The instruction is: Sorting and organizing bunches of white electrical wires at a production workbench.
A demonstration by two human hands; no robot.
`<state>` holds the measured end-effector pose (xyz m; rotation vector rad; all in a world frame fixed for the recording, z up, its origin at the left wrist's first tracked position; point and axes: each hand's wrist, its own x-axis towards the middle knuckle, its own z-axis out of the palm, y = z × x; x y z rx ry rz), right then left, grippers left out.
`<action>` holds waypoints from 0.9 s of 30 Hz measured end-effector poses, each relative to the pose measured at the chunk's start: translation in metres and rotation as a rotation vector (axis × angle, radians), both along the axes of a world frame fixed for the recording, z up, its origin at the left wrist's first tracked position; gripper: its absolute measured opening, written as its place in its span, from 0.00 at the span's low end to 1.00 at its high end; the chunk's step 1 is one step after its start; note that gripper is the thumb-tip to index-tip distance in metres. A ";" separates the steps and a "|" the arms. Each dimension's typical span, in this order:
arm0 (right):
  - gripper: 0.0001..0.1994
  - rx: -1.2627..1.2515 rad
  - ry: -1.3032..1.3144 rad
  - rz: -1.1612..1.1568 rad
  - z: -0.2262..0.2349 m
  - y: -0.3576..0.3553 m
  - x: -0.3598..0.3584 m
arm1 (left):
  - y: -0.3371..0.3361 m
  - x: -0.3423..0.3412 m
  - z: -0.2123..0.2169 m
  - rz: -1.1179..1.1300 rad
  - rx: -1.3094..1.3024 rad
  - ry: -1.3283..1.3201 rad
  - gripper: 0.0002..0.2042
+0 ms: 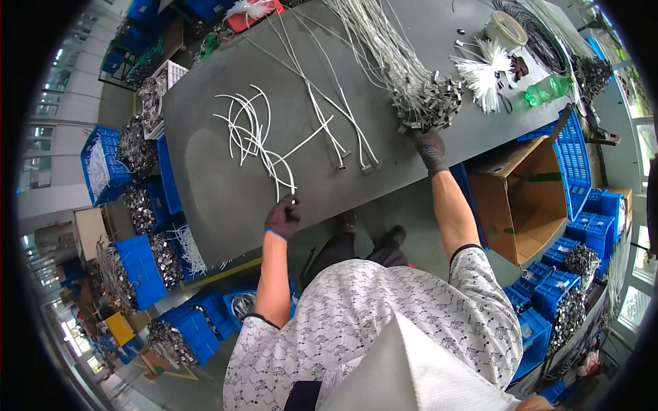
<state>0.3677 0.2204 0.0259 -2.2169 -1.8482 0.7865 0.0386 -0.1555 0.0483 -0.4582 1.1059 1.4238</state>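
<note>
My left hand (284, 218), in a dark glove, is at the near edge of the grey table (205, 212), its fingers closed at the end of a white plastic tube (293, 183). Beyond it lies a loose tangle of thin white tubes (250, 127). My right hand (430, 147), gloved too, touches the near side of a big bundle of cables with metal connectors (428, 103); its fingertips are hidden among the connectors. Between my hands, two cables with connectors, one connector (342, 164) beside the other (367, 167), lie stretched away across the table.
At the right of the table are white cable ties (485, 72), a green plastic bottle (548, 90), a round tub (506, 30) and coiled dark cable (538, 34). An open cardboard box (524, 198) stands below the right edge. Blue crates (140, 270) of parts line both sides.
</note>
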 end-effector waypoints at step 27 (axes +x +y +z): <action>0.17 -1.102 -0.352 0.170 -0.044 -0.636 0.563 | 0.264 0.397 0.015 -0.092 0.175 0.897 0.05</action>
